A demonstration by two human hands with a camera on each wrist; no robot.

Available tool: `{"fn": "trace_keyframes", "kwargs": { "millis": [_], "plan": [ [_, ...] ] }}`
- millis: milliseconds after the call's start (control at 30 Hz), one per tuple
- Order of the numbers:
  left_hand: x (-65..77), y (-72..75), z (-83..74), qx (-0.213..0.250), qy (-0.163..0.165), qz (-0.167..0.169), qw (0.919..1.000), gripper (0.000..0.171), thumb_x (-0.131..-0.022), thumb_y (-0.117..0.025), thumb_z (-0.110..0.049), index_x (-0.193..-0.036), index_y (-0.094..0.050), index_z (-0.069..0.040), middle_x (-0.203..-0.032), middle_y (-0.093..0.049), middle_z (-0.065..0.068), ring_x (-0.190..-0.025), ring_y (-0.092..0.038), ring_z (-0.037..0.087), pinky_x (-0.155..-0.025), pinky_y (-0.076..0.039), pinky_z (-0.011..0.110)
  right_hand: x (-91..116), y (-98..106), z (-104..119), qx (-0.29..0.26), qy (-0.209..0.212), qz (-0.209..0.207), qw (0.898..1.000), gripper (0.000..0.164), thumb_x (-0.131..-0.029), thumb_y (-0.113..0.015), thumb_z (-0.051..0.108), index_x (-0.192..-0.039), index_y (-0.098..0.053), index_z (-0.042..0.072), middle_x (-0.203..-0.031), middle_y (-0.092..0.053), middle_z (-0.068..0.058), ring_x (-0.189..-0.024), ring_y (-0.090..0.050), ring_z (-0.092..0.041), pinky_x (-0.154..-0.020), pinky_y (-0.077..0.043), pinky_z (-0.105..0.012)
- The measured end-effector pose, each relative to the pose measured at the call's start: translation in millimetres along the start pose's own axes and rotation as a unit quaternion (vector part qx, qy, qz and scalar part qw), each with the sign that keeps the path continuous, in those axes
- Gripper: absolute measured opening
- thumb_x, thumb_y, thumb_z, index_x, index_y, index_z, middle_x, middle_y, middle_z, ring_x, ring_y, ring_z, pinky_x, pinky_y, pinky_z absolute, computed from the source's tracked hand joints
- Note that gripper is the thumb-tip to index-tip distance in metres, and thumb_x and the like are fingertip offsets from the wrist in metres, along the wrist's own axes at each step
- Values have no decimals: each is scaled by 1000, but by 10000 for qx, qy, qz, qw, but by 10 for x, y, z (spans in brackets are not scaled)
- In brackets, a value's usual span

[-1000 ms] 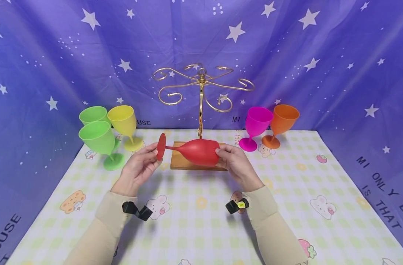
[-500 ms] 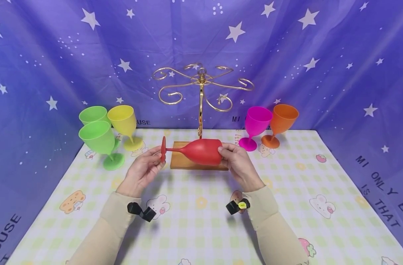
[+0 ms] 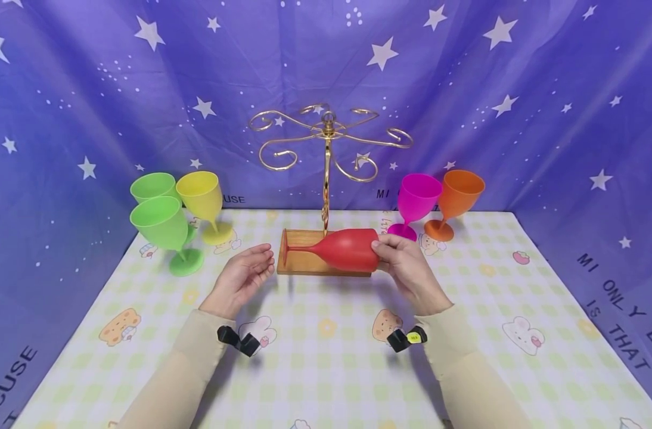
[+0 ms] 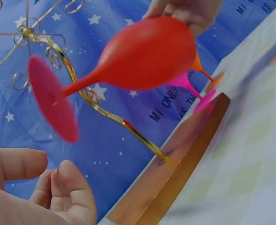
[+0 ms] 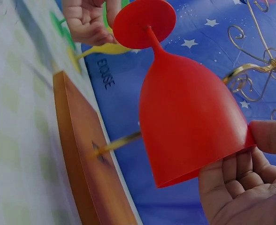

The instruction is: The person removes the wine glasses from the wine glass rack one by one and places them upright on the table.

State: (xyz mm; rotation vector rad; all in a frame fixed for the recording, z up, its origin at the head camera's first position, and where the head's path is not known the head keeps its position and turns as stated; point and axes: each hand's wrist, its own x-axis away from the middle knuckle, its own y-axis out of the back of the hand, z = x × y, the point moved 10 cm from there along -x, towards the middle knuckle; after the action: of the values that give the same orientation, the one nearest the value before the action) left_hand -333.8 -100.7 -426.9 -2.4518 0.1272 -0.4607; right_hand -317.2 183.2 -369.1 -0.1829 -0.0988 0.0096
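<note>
A red goblet (image 3: 350, 249) lies sideways in the air above the front of a wooden base (image 3: 304, 265), its foot toward the left and its rim toward the right. My right hand (image 3: 409, 268) pinches the rim, thumb on the outer wall and fingers at the mouth, as the right wrist view shows. My left hand (image 3: 242, 277) is just left of the goblet's foot (image 4: 53, 101), apart from it, with loosely bent fingers and nothing held. Rising from the base is a gold stand (image 3: 328, 128) with several curled arms and nothing hanging on them.
Two green goblets (image 3: 162, 223) and a yellow goblet (image 3: 201, 196) stand upright at the back left. A magenta goblet (image 3: 418, 193) and an orange goblet (image 3: 460, 193) stand at the back right. Behind the checked tablecloth (image 3: 326, 357) hangs a blue star-patterned curtain (image 3: 283, 53).
The red goblet has shifted right with my right hand. My left hand, which held the goblet's foot before, has let go and is now apart from it.
</note>
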Motion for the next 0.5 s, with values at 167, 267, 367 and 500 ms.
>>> {"fn": "trace_keyframes", "kwargs": {
  "millis": [167, 267, 367, 500],
  "plan": [
    [-96, 103, 29, -241, 89, -298, 9992, 22, -93, -49, 6, -114, -52, -1, -100, -53, 9, -81, -54, 14, -82, -48, 23, 59, 169, 103, 670, 91, -68, 9977, 7, -93, -59, 7, -95, -58, 0, -86, -55, -2, -73, -57, -12, -70, -52, -24],
    [-164, 161, 50, -413, 118, -476, 9979, 33, -92, -51, 6, -125, -48, 3, -95, -55, 7, -78, -54, 13, -81, -48, 23, 91, 260, 167, 1102, 147, -120, 9937, 12, -93, -58, 9, -98, -57, -1, -87, -54, -1, -74, -56, -12, -72, -50, -24],
    [-225, 196, 106, -607, 289, -532, 9963, 47, -92, -51, 6, -137, -38, 7, -91, -56, 6, -76, -55, 13, -76, -48, 21, 110, 338, 223, 1467, 198, -135, 9889, 16, -94, -58, 11, -100, -55, -3, -87, -54, -1, -76, -55, -13, -73, -49, -24],
    [-292, 209, 183, -983, 458, -628, 9921, 50, -92, -53, 6, -139, -38, 9, -94, -60, 9, -80, -58, 15, -72, -49, 20, 123, 430, 304, 1971, 293, -156, 9798, 23, -95, -57, 14, -106, -55, -7, -88, -58, 1, -80, -58, -11, -75, -50, -24]
  ]
}}
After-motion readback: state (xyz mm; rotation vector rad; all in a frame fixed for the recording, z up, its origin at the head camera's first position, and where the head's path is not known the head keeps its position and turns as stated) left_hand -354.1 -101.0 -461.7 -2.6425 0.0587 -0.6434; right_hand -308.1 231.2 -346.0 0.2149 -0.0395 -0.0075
